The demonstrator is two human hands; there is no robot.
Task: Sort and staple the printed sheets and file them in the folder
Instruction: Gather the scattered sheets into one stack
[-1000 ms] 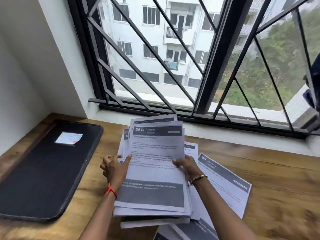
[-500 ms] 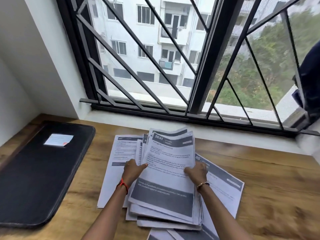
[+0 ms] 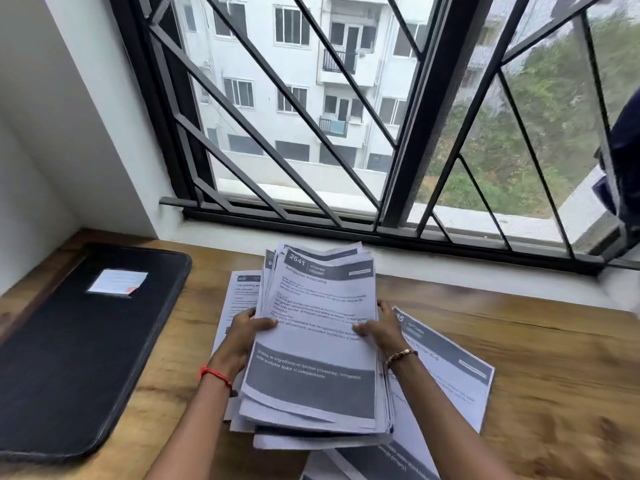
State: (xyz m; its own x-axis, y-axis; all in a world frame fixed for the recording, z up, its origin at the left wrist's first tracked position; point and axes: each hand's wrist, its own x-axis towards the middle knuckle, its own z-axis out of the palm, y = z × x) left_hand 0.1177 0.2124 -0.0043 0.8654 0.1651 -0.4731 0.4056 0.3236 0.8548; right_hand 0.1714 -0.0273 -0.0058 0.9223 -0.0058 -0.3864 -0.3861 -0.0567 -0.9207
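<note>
A thick stack of printed sheets (image 3: pixel 318 344), its top page headed "2641 Kitchen", is held tilted above the wooden table. My left hand (image 3: pixel 242 337) grips its left edge, thumb on the top page. Gripping the right edge is my right hand (image 3: pixel 384 330), thumb on the page as well. Under the stack, one loose sheet (image 3: pixel 239 299) lies on the left and another sheet headed "85 Kitchen" (image 3: pixel 450 368) lies on the right. More sheets (image 3: pixel 374 462) show at the bottom edge. The closed black folder (image 3: pixel 69 355) with a white label lies flat at the left.
The wooden table (image 3: pixel 554 375) meets a white sill and a barred window (image 3: pixel 346 133) at the back. A white wall closes off the left side. A dark blue object (image 3: pixel 623 161) hangs at the far right.
The stack shifted right, uncovering a loose sheet lying on the table at its left. Both hands kept their hold on the stack, and the view came closer.
</note>
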